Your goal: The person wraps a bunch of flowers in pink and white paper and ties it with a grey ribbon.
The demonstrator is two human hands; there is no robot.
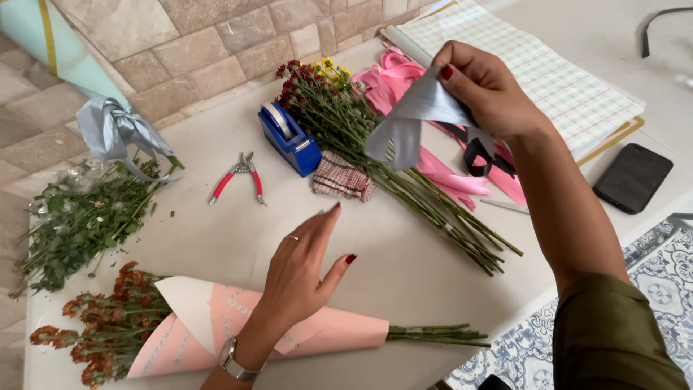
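White worktable (404,267), seen from above, edged by a stone-tile wall at upper left and patterned floor tile at lower right. Stack of checked wrapping sheets (556,79) at the far right corner. Pink paper cone (303,328) wrapped around rust-coloured flowers (101,325) at the near edge, stems (440,334) projecting to the right. Loose bunch of long green stems with dark red and yellow blooms (404,180) across the centre, over pink ribbon lengths (440,170). Heap of leaf trimmings (79,224) at left, below a pale blue cone tied with a grey bow (115,133). Right hand (487,90) raised above the table, thumb and fingers pinched on a grey ribbon (411,119) that hangs folded over the loose bunch. Left hand (303,263) open, fingers spread, hovering just above the pink cone, holding nothing. Black phone (633,178) at right. Blue tape dispenser (289,139), checked cloth (341,178) beside it, red-handled pliers (238,177) to the left.
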